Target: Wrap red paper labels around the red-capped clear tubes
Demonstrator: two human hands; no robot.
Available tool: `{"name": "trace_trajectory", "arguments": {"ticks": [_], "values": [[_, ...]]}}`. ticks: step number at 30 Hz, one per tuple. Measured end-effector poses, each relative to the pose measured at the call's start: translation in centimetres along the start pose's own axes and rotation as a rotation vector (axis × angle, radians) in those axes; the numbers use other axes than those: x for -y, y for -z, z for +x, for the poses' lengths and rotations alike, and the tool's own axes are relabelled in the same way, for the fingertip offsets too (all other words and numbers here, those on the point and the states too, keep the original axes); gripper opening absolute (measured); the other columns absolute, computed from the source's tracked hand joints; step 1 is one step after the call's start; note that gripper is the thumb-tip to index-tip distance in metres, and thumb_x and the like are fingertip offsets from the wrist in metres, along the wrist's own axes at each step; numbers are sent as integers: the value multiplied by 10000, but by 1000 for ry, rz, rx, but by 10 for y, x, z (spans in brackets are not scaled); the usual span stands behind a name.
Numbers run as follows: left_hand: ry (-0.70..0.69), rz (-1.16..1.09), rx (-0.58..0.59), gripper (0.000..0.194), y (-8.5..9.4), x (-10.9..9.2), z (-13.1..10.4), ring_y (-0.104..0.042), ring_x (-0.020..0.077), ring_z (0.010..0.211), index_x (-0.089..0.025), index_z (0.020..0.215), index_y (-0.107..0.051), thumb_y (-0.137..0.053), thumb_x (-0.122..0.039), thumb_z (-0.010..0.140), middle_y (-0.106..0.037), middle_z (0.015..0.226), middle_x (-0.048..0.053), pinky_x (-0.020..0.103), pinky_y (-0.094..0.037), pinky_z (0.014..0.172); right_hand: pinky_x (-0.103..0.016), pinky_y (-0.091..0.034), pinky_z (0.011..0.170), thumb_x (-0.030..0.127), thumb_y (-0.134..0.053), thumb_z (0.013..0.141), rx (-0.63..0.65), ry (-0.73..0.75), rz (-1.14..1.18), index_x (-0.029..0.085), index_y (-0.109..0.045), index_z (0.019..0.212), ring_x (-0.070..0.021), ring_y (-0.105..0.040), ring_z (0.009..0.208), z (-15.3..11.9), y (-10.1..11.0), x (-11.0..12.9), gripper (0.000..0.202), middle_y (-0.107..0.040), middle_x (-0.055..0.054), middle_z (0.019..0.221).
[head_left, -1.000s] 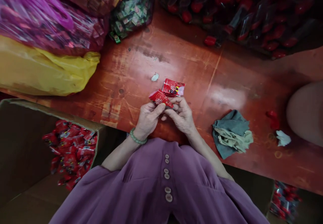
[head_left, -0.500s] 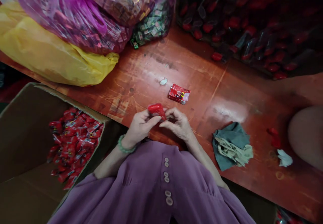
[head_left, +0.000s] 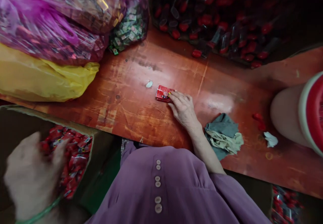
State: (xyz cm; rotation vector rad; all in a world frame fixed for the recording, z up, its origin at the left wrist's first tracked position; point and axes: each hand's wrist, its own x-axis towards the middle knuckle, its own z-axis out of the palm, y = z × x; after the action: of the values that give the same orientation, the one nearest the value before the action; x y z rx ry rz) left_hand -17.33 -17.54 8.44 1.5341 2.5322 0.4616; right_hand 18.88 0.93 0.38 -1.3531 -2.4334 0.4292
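My left hand (head_left: 30,173) is over the cardboard box (head_left: 92,151) at the lower left, smeared by motion. Its thumb and fingers look spread, and no held thing shows in it. In that box lie many red wrapped pieces (head_left: 78,163), partly covered by the hand. On the table my right hand (head_left: 183,107) has its fingertips on the right end of a small stack of red printed cards (head_left: 162,92). The fingers lie on top, with the thumb at the near side. What the fingertips pinch is partly hidden.
Purple plastic bags (head_left: 63,32) of small packets and a yellow bag (head_left: 50,79) fill the back left. At back right, a dark container holds red-capped clear tubes (head_left: 224,42). A crumpled cloth (head_left: 223,133), a white scrap (head_left: 271,139) and a red-lidded tub (head_left: 287,113) stand rightward.
The red piece held between both hands is out of sight. My left hand has swung left and down over the box; my right hand has moved onto the card stack. The view has shifted right.
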Motion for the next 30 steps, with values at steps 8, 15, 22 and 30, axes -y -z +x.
{"name": "trace_trajectory", "arguments": {"ticks": [8,15,22,30], "values": [[-846,-359,70,419,-133,-171,61,-574,285,1315,-141,1361,-565,-544,-215,949,-596,1409,175,455,-496,1109,-412,-393,942,87,-445,956,-30,46,-118,177,-692,1139,-239,-633,1075,3,-14,-3,320,-739,-131,1158],[-993,-370,137,442,-179,-190,80,-555,295,1332,-92,1283,-627,-379,-29,922,-634,1344,200,515,-484,1118,-366,-441,832,127,-442,967,141,13,-84,173,-673,1009,-239,-605,932,16,13,-2,239,-724,-115,1015],[-1069,-426,-79,237,-181,-192,82,-653,260,1064,-154,947,-697,-476,-72,920,-745,1054,124,428,-574,895,-467,-464,918,82,-407,928,-8,-359,-189,146,-630,1256,-322,-560,1126,113,52,-75,402,-615,-189,1277],[-991,-371,-49,197,-174,-199,84,-592,220,805,-135,1019,-655,-486,-89,930,-699,912,112,353,-526,747,-566,-413,952,76,-463,915,142,-362,-444,232,-628,1309,-408,-435,1264,161,56,-111,455,-489,-153,1464]]}}
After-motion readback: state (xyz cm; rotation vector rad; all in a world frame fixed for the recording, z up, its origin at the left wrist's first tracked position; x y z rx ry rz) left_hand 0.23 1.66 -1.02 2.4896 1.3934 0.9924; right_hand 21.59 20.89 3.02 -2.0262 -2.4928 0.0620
